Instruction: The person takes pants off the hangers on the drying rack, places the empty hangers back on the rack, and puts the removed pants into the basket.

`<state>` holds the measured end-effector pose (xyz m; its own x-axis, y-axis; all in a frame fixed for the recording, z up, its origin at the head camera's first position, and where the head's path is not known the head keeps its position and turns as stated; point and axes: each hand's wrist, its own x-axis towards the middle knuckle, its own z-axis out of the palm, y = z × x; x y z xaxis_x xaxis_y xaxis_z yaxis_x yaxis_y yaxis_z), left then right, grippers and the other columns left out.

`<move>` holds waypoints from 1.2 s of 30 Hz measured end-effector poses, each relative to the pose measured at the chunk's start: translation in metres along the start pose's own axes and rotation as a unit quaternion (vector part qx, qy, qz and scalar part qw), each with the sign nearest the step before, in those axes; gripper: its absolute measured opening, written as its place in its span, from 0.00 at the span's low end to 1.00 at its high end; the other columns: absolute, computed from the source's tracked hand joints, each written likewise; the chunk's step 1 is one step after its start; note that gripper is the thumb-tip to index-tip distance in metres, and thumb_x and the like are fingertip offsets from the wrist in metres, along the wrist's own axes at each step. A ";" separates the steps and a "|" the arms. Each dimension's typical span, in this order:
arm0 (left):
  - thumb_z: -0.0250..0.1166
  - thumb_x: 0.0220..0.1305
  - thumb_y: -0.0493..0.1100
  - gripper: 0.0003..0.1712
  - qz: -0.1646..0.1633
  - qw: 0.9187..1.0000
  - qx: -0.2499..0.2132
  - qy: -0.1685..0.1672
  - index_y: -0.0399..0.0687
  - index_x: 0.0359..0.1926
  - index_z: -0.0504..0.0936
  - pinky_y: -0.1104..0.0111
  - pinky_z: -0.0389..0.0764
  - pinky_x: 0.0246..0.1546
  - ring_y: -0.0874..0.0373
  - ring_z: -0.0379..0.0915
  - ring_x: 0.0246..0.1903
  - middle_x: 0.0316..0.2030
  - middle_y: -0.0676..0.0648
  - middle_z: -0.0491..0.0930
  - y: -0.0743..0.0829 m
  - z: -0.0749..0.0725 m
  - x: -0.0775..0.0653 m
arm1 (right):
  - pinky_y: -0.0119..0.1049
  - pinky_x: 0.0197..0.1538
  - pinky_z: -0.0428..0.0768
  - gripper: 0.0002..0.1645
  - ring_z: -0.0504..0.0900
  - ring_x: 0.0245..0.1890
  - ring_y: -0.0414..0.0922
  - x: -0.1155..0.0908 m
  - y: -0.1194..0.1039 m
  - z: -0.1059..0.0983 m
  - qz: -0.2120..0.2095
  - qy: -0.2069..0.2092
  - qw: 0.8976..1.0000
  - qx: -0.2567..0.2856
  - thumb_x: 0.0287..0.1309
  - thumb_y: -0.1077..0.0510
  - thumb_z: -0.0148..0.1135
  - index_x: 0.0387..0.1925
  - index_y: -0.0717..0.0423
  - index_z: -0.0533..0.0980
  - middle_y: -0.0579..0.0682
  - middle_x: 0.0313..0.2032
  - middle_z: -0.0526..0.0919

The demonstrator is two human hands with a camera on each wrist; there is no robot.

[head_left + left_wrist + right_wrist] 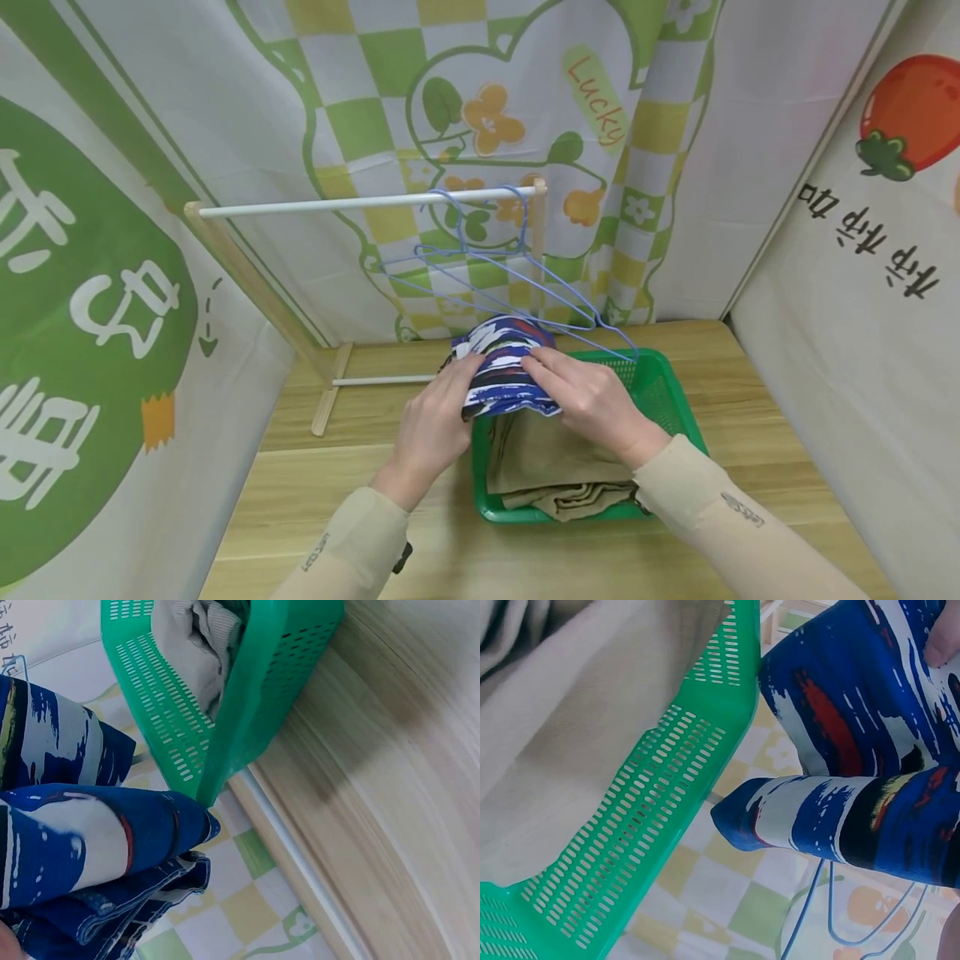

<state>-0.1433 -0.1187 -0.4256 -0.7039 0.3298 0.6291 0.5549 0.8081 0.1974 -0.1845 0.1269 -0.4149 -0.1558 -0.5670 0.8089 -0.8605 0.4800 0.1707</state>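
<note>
Both hands hold a folded garment (pixel 504 375) with blue, white, black and red brush-stroke stripes, raised over the back left of a green basket (pixel 491 510). The left hand (pixel 438 417) grips its left edge and the right hand (pixel 588 400) its right edge. In the left wrist view, loose layers of the garment (pixel 97 832) hang beside the basket's slotted wall. From the right wrist, a rolled lower fold of the garment (pixel 817 814) shows, with a fingertip (pixel 941 645) pressing its upper part. Inside the basket lies folded khaki cloth (pixel 555 458).
Behind the hands stands a wooden rack with a white rail (pixel 337 204). Blue wire hangers (pixel 517 283) hang at the rail's right end, their lower corners reaching over the basket. Wood-grain tabletop (pixel 300 517) lies under everything, with printed curtains (pixel 375 75) at the back and sides.
</note>
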 end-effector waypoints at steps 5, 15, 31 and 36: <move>0.79 0.37 0.25 0.47 0.053 0.998 0.036 0.023 0.41 0.65 0.76 0.51 0.88 0.44 0.44 0.82 0.55 0.58 0.40 0.83 -0.006 0.004 -0.003 | 0.46 0.46 0.89 0.18 0.88 0.48 0.55 -0.005 -0.001 -0.003 -0.010 -0.025 1.000 -0.007 0.74 0.63 0.48 0.56 0.63 0.80 0.62 0.52 0.86; 0.72 0.53 0.31 0.33 0.175 0.976 0.115 0.064 0.39 0.63 0.79 0.54 0.88 0.48 0.42 0.85 0.50 0.55 0.38 0.84 -0.020 0.016 -0.007 | 0.45 0.45 0.89 0.16 0.89 0.47 0.55 -0.015 0.000 -0.004 -0.064 -0.014 0.997 -0.034 0.77 0.62 0.49 0.53 0.64 0.82 0.62 0.49 0.87; 0.49 0.81 0.40 0.20 0.267 0.942 0.184 0.088 0.42 0.62 0.81 0.51 0.88 0.46 0.43 0.84 0.52 0.57 0.40 0.84 -0.017 0.034 0.001 | 0.44 0.46 0.88 0.18 0.89 0.48 0.54 -0.042 0.010 -0.013 -0.094 -0.036 0.992 -0.073 0.75 0.70 0.47 0.55 0.63 0.81 0.62 0.51 0.87; 0.49 0.80 0.38 0.19 0.281 0.934 0.200 0.087 0.42 0.62 0.81 0.51 0.88 0.48 0.43 0.84 0.53 0.57 0.40 0.84 -0.016 0.039 0.002 | 0.44 0.47 0.88 0.19 0.88 0.48 0.54 -0.048 0.013 -0.016 -0.099 -0.041 0.991 -0.075 0.75 0.70 0.46 0.55 0.63 0.81 0.62 0.51 0.87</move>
<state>-0.1708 -0.1115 -0.4570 -0.2487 0.7012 0.6682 0.5807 0.6601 -0.4766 -0.1805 0.1709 -0.4423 -0.0352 -0.7100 0.7033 -0.7975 0.4441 0.4084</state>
